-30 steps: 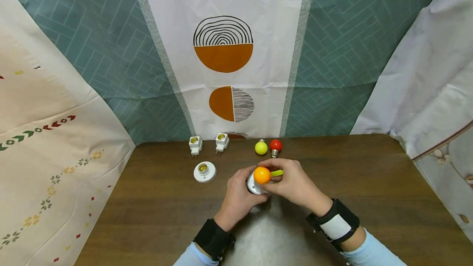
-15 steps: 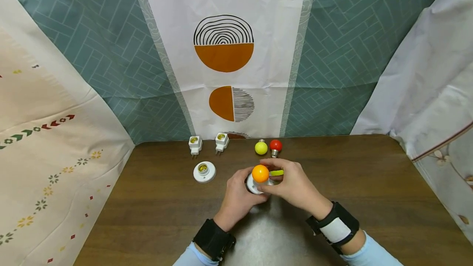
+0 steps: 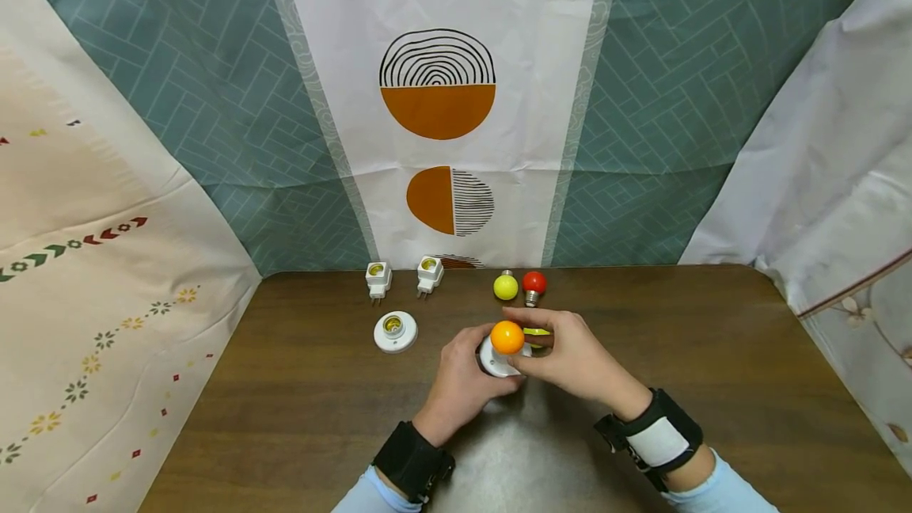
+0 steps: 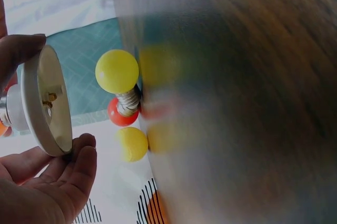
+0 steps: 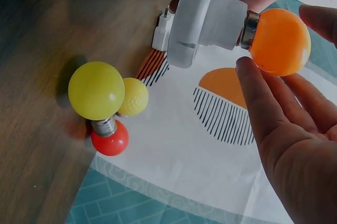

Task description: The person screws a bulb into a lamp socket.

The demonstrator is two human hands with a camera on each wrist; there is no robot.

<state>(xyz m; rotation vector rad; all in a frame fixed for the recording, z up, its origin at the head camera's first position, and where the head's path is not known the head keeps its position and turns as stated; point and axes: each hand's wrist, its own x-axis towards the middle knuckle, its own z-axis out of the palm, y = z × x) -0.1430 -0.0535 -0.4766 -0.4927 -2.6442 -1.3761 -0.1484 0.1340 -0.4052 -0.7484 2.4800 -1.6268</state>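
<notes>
My left hand (image 3: 463, 370) grips the rim of a white round lamp holder (image 5: 184, 37), held above the table. Its hollow underside (image 4: 59, 121) with brass screws faces the left wrist camera. An orange light bulb (image 5: 281, 42) sits in the holder's socket, a metal collar showing at its neck. The thumb and fingers of my right hand (image 3: 577, 359) surround the orange bulb, with fingertips right at its sides. Just beyond the right fingers lies a yellow bulb (image 5: 97, 89), mostly hidden by them in the head view.
At the table's back edge lie another yellow bulb (image 3: 506, 287) and a red bulb (image 3: 534, 283). Two white plug-in sockets (image 3: 378, 282) stand at the back left, with a second round lamp holder (image 3: 395, 332) in front of them. Patterned cloth (image 3: 442, 204) hangs behind the brown table (image 3: 299, 394).
The right fingers have shifted slightly around the orange bulb. The bulb's tilt in the head view varies a little; the left hand keeps its hold on the lamp holder.
</notes>
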